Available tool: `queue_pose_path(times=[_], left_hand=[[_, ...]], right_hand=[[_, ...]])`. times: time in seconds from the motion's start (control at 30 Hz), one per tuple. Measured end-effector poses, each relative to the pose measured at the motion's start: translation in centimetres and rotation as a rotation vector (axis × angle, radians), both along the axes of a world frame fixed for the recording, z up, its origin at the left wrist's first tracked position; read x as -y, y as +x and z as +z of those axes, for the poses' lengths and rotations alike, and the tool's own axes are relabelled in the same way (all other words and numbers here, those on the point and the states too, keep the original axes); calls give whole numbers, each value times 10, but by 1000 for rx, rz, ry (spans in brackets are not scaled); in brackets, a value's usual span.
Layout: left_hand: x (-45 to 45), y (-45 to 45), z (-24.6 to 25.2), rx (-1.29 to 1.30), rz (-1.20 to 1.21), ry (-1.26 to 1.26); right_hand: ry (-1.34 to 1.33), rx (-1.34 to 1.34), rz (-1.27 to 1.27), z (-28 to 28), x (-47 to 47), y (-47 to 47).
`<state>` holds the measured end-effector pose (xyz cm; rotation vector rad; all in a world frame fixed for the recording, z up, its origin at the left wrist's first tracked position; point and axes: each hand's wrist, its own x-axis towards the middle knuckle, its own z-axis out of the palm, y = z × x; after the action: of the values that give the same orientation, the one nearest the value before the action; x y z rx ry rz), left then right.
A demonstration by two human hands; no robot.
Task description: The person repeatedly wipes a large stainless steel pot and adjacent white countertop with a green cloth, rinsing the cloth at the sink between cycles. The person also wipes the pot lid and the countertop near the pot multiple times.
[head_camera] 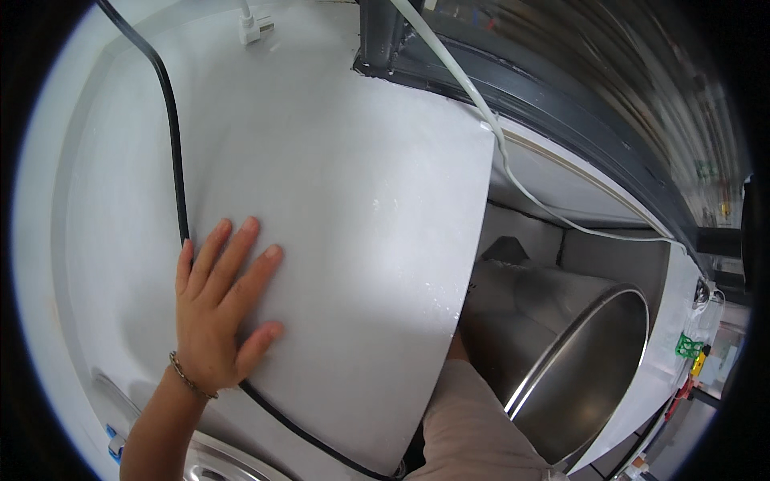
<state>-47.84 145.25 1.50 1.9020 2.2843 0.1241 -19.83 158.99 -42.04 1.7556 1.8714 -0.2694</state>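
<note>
My left hand (213, 312) lies palm down on a white countertop (337, 180), its fingers spread and a chain bracelet at the wrist. Beneath this hand passes a black cable (174, 138), which comes out again below the thumb as it runs toward the bottom edge. A sleeved arm (475, 421), apparently my right, reaches under the edge of the white top. Only a sliver of bare skin shows past the sleeve, and my right hand is hidden. Close beside that arm, a large stainless steel cylinder (541, 300) lies on its side with its open mouth facing the lower right.
A white power plug (249, 30) rests at the far side. A pale cord (448, 57) crosses the dark metal frame (529, 87) and the opening at right. At lower left sits a shiny metal rim (219, 460). A green plastic piece (687, 346) is at far right.
</note>
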Motion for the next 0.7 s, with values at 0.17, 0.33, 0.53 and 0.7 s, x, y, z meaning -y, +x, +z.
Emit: queue_pose_path(times=[0.17,0.33,0.53,0.7], left_hand=[[5,0,-2,-36,9,-12],[2,16,9,-83,49,11],[76,74,77,268,302,271],[222,137,182,506,530,539]], right_hand=[[9,-722,-389,-9,62,6],[-87,-1319,-876,21,79,5],[-138,-1669,-1230,141,107,2],[-183,-2095,-1159,253,151,31]])
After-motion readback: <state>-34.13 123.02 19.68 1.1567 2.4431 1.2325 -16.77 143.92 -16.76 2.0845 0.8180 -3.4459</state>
